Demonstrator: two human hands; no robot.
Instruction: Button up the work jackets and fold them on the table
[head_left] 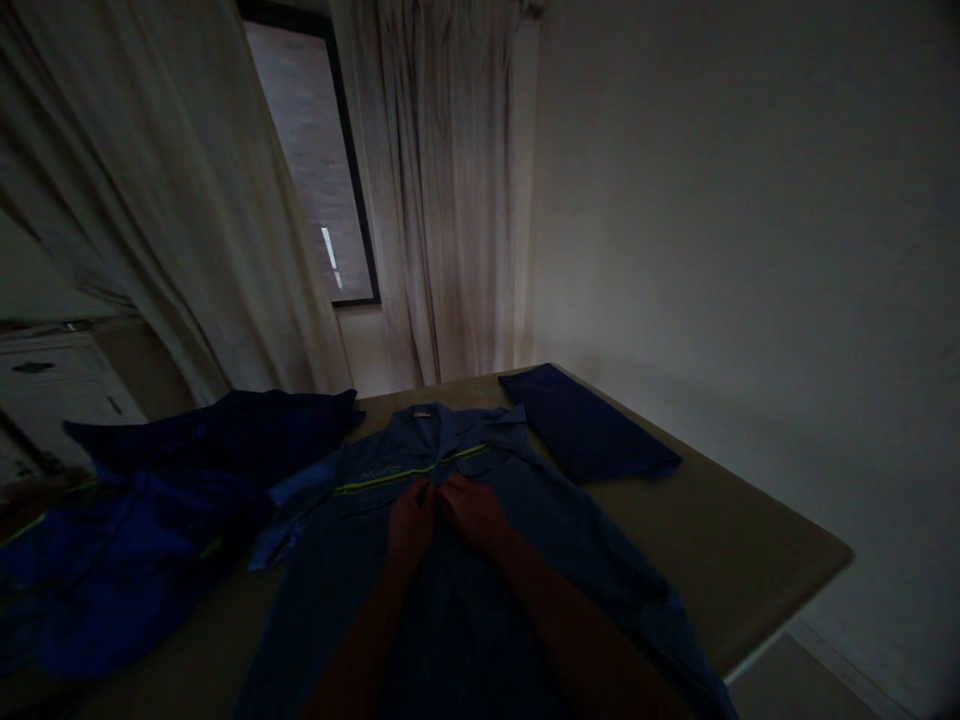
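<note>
A dark blue work shirt (360, 540) with a yellow-green stripe across the chest lies spread on the table, its collar toward the far edge. My left hand (412, 515) and my right hand (472, 508) meet at the shirt's front opening, just below the stripe. Both have their fingers pinched on the edges of the shirt front, close together. Any button between the fingertips is too small and dark to make out. The shirt's left-side sleeve (296, 510) is bunched near other clothes.
A heap of blue clothes (165, 520) covers the table's left side. A folded dark blue garment (585, 420) lies at the back right of the table (735, 550). A wall (750, 250) runs along the right; curtains (442, 200), a window and a white cabinet (60, 370) stand behind.
</note>
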